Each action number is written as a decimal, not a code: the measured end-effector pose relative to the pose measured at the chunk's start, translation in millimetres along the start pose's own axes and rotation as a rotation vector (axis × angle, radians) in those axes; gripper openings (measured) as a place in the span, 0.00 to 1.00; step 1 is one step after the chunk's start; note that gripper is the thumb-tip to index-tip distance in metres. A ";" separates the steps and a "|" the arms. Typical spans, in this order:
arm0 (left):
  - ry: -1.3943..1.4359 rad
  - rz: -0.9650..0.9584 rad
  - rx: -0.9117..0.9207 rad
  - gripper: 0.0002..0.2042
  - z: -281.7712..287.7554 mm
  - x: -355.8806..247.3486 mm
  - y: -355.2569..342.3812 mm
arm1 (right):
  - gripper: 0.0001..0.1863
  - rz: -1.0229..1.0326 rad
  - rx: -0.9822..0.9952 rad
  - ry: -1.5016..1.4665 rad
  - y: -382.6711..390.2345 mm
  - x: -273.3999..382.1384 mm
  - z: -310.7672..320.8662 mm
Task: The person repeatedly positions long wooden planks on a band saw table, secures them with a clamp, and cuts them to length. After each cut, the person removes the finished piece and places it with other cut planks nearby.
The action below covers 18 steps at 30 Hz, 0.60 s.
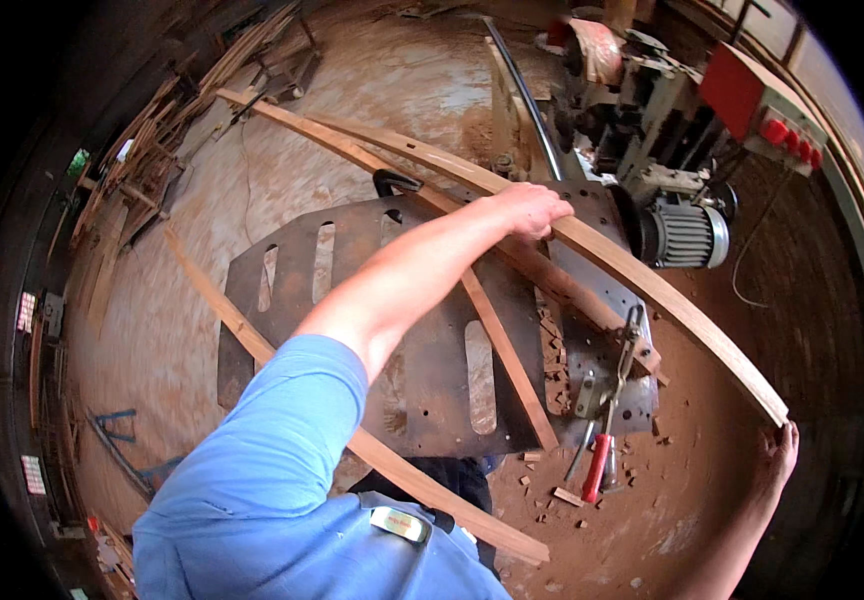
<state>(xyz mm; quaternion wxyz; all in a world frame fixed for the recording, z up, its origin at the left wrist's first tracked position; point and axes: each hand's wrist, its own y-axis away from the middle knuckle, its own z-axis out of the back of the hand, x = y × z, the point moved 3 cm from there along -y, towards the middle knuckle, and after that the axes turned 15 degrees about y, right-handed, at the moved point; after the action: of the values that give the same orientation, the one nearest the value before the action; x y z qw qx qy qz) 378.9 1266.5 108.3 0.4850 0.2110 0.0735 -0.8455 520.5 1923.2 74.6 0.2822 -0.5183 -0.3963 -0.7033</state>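
A long pale wooden bar (652,282) lies at a slant across the machine, with a small slot cut near its far left part. My left hand (534,210) reaches across and is closed round the bar near its middle. At the bar's near right end, my right hand (778,455) grips the tip; its fingers are partly hidden. Beneath the bar is a dark metal table (412,330) with long slots. A toggle clamp with a red handle (597,468) stands at its right, beside a brown wooden piece (584,296).
Other wooden strips cross the table (507,355) and pass by my body (422,488). A grey motor (690,236) and a red switch box (752,95) stand at far right. Wood chips (555,375) litter table and floor. Stacked timber (142,150) lines the left.
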 end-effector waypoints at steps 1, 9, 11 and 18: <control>0.007 0.038 0.019 0.21 -3.2 5.5 -2.5 | 0.14 -0.013 0.039 -0.038 -8.0 -5.6 -4.2; 0.135 0.147 0.273 0.17 -20.0 37.2 3.2 | 0.19 -0.177 0.048 0.122 -4.9 -62.5 -35.3; 0.202 0.169 0.315 0.18 -27.5 44.7 2.5 | 0.20 -0.212 0.014 0.172 10.9 -76.3 -43.6; 0.037 0.149 0.276 0.18 -47.5 74.5 -2.0 | 0.18 -0.250 0.044 0.506 18.0 -102.7 -75.6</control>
<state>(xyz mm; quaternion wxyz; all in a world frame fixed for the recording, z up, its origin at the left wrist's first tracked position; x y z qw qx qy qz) 358.0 1224.4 33.5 0.5113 0.2960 -0.0501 -0.8053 528.0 1848.0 -29.7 0.2946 -0.2672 -0.3893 -0.8308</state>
